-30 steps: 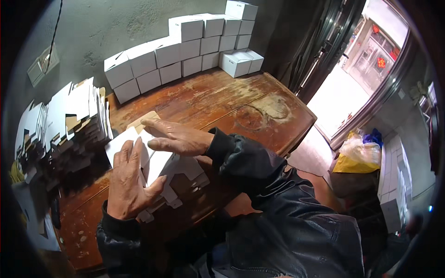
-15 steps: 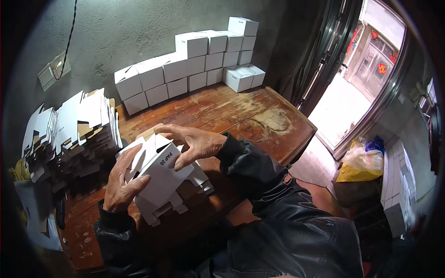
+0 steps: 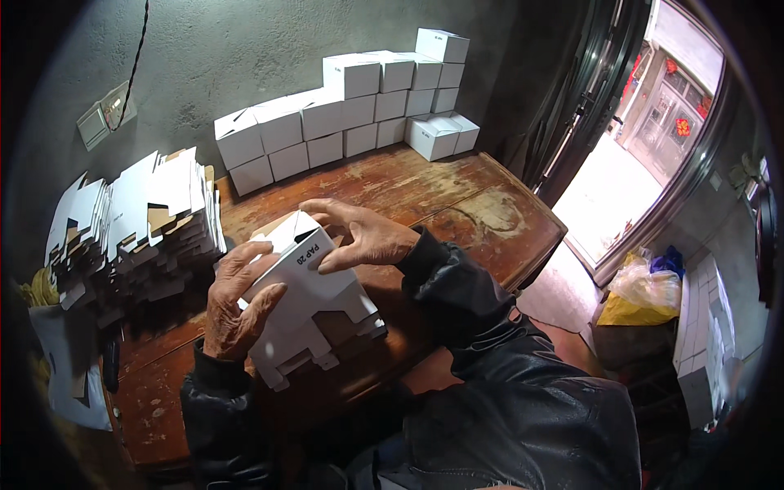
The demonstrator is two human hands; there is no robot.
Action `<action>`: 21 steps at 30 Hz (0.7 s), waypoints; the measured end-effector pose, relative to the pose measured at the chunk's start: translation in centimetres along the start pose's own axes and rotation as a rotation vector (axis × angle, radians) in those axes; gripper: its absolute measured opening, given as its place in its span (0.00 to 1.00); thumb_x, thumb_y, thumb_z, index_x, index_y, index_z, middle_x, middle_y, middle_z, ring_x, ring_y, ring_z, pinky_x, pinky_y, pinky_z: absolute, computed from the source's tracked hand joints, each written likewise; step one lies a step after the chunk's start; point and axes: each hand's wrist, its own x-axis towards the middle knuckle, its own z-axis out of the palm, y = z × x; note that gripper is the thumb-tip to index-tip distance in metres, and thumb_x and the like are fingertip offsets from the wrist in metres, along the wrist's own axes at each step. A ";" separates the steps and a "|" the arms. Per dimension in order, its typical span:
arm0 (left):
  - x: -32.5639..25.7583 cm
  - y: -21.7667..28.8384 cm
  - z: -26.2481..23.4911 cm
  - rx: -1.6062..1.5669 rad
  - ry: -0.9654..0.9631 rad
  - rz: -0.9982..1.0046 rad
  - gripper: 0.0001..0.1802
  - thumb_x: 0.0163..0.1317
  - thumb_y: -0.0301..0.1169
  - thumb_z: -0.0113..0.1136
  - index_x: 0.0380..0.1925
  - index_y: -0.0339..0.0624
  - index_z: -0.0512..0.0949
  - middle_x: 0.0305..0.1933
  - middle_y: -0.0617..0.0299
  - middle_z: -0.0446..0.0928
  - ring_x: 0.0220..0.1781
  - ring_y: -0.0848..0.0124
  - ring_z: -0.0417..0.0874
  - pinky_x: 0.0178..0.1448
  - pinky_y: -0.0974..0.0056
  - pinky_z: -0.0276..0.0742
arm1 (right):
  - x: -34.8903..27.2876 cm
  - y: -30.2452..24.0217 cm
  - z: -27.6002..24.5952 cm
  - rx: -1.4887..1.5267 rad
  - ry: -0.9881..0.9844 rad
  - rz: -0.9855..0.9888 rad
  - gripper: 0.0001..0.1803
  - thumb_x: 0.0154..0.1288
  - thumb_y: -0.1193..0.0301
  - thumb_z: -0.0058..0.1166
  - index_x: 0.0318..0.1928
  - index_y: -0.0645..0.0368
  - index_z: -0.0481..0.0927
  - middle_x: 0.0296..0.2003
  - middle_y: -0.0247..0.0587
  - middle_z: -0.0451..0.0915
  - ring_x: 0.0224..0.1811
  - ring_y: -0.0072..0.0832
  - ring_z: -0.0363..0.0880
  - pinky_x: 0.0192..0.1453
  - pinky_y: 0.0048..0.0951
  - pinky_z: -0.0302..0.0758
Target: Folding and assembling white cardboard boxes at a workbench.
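While both hands hold the half-folded white box (image 3: 306, 306) just above the table (image 3: 425, 184), the left hand (image 3: 233, 306) wraps tight around its side and the right hand (image 3: 363, 237) presses its top. Pushing too hard could bend a flap wrong.

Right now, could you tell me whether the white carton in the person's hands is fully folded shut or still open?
Still open: the white carton is raised into a sleeve, but its lower flaps stick out unfolded.
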 end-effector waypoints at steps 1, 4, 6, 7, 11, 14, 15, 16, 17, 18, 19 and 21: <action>0.1 0.0 0.0 -0.024 -0.001 0.014 0.20 0.60 0.38 0.66 0.49 0.38 0.81 0.56 0.49 0.77 0.62 0.55 0.74 0.66 0.55 0.66 | -0.1 -0.2 -0.1 -0.021 0.024 0.000 0.53 0.49 0.71 0.72 0.72 0.61 0.52 0.65 0.53 0.66 0.67 0.38 0.66 0.62 0.36 0.73; 0.2 0.3 0.1 -0.050 0.030 0.022 0.16 0.62 0.35 0.65 0.46 0.38 0.82 0.51 0.51 0.80 0.58 0.55 0.77 0.63 0.55 0.70 | -0.2 0.0 -0.3 -0.029 0.062 0.013 0.54 0.48 0.73 0.73 0.72 0.59 0.52 0.64 0.52 0.66 0.66 0.37 0.67 0.63 0.36 0.74; 0.2 0.1 0.3 0.043 0.092 0.121 0.16 0.62 0.36 0.65 0.46 0.38 0.82 0.51 0.50 0.80 0.59 0.54 0.76 0.63 0.55 0.71 | -0.5 -0.2 -0.3 0.005 0.084 -0.040 0.56 0.46 0.76 0.74 0.72 0.59 0.52 0.64 0.52 0.66 0.65 0.37 0.68 0.65 0.38 0.73; 0.1 -0.1 0.3 0.065 0.119 0.143 0.17 0.62 0.36 0.65 0.46 0.37 0.82 0.51 0.50 0.80 0.60 0.54 0.76 0.63 0.54 0.71 | -0.5 -0.2 -0.5 0.009 0.102 -0.029 0.56 0.45 0.78 0.74 0.72 0.59 0.51 0.65 0.50 0.65 0.65 0.38 0.68 0.67 0.39 0.72; 0.2 -0.8 0.2 0.200 0.192 0.228 0.17 0.61 0.34 0.66 0.47 0.36 0.80 0.50 0.50 0.80 0.58 0.54 0.77 0.61 0.55 0.73 | -1.0 -0.1 -1.2 -0.007 0.109 -0.028 0.55 0.47 0.81 0.72 0.73 0.56 0.52 0.64 0.48 0.65 0.66 0.37 0.68 0.66 0.36 0.74; 0.1 -0.6 0.4 0.187 0.236 0.156 0.17 0.60 0.32 0.66 0.46 0.36 0.80 0.50 0.50 0.80 0.57 0.55 0.78 0.61 0.56 0.73 | -1.0 0.2 -1.6 -0.030 0.089 -0.036 0.54 0.48 0.83 0.70 0.73 0.53 0.53 0.65 0.46 0.65 0.66 0.37 0.68 0.66 0.35 0.74; 0.2 -0.8 0.4 0.172 0.235 0.158 0.17 0.59 0.32 0.67 0.47 0.36 0.80 0.50 0.49 0.79 0.56 0.55 0.78 0.61 0.56 0.73 | -1.1 0.0 -1.6 -0.018 0.097 -0.033 0.52 0.48 0.85 0.68 0.72 0.51 0.55 0.65 0.45 0.64 0.66 0.35 0.67 0.66 0.34 0.75; 0.1 -1.1 0.6 0.190 0.268 0.143 0.20 0.60 0.33 0.67 0.51 0.37 0.78 0.52 0.49 0.78 0.57 0.55 0.78 0.61 0.56 0.73 | -1.1 0.2 -1.8 -0.017 0.086 -0.027 0.52 0.48 0.85 0.68 0.72 0.51 0.55 0.65 0.45 0.64 0.66 0.35 0.67 0.66 0.34 0.75; -0.2 -1.4 1.1 0.173 0.340 0.082 0.22 0.61 0.33 0.66 0.54 0.37 0.76 0.53 0.48 0.77 0.58 0.56 0.78 0.61 0.56 0.73 | -0.9 0.5 -2.0 -0.004 0.095 -0.055 0.52 0.48 0.85 0.68 0.72 0.52 0.55 0.65 0.44 0.64 0.66 0.34 0.67 0.65 0.34 0.75; -0.4 -1.5 1.5 0.155 0.410 0.023 0.24 0.61 0.33 0.66 0.56 0.38 0.75 0.54 0.48 0.77 0.58 0.56 0.78 0.61 0.56 0.73 | -0.9 0.7 -2.2 0.010 0.108 -0.082 0.51 0.48 0.85 0.68 0.71 0.53 0.56 0.65 0.44 0.64 0.66 0.33 0.67 0.65 0.34 0.75; -0.5 -1.4 1.6 0.132 0.426 -0.066 0.27 0.62 0.34 0.66 0.59 0.38 0.72 0.56 0.48 0.76 0.59 0.57 0.77 0.60 0.55 0.74 | -1.0 0.0 -2.2 0.030 0.163 -0.038 0.50 0.48 0.87 0.67 0.71 0.53 0.56 0.65 0.44 0.65 0.66 0.33 0.67 0.67 0.34 0.73; -0.7 -2.0 1.9 0.111 0.404 -0.117 0.27 0.63 0.36 0.65 0.60 0.39 0.72 0.57 0.51 0.75 0.60 0.60 0.77 0.60 0.56 0.73 | -0.3 1.2 -3.5 -0.091 0.278 -0.146 0.54 0.47 0.64 0.76 0.71 0.55 0.55 0.60 0.55 0.69 0.63 0.42 0.70 0.59 0.39 0.80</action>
